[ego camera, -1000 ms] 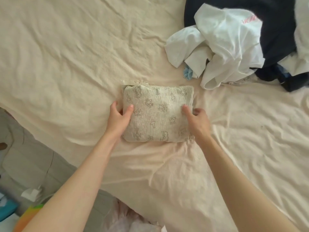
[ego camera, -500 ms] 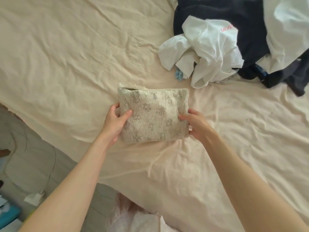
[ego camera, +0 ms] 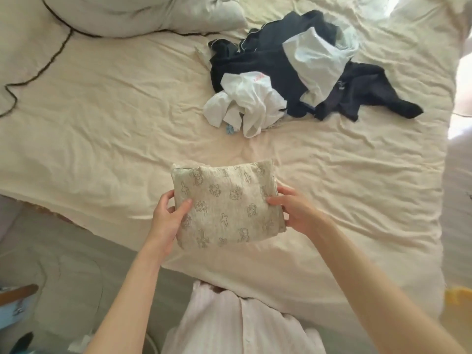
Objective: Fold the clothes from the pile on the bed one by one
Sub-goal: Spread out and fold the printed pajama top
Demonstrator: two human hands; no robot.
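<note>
The folded printed garment [ego camera: 224,205] sits between the two hands, held just over the near edge of the bed [ego camera: 102,129], a compact beige bundle with little cartoon figures and crosses on it. Its long axis runs side to side across the person's front, tilted a little so the right end lies slightly lower and nearer. The left hand [ego camera: 167,217] grips the left short edge, thumb curled over the top face and fingers tucked beneath. The right hand [ego camera: 297,212] grips the right short edge the same way, thumb on top, fingers wrapped round the thick fold. Each hand is at its own end, so neither is nearer than the other; the bundle is carried squarely.

The pile of unfolded clothes [ego camera: 293,72], dark and white pieces tangled together, lies well beyond the bundle, farther up the bed and somewhat to the right. I judge this piece is finished and wants setting aside; the right hand has the shorter reach to the pile afterwards.
</note>
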